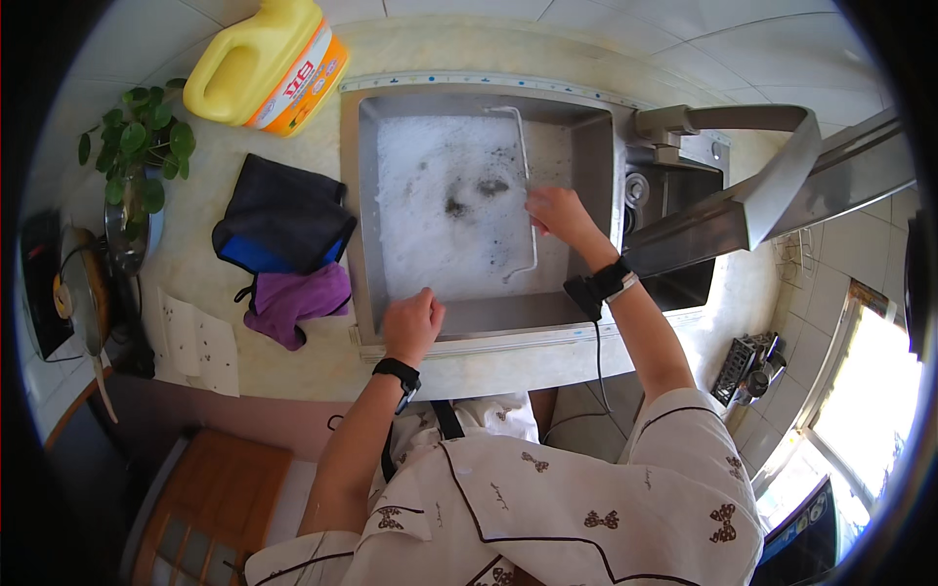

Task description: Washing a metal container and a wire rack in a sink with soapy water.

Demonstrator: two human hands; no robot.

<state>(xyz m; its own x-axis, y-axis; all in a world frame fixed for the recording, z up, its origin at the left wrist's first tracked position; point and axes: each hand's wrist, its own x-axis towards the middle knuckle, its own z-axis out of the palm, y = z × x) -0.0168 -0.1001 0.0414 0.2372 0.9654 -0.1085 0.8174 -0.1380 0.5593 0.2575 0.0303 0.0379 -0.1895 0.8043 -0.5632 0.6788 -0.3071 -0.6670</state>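
Observation:
A stainless steel sink [484, 322] lies before me, with white suds [418, 242] dotted by dark specks and two darker patches. A thin bent metal bar [524, 146] with both ends turned left runs across the suds on the right. My right hand [555, 212] has its fingers curled around the middle of this bar. Whatever joins the bar's ends is hidden by foam. My left hand [413, 324] is curled into a fist at the sink's front left, over the inner front wall; nothing shows in it.
A grey faucet [740, 117] arches over a smaller dark basin [674, 278] at right. On the left counter lie a dark cloth [286, 212], a purple cloth [304, 300] and a speckled paper sheet [198, 344]. Behind stand a yellow detergent jug [256, 73] and a potted plant [139, 146].

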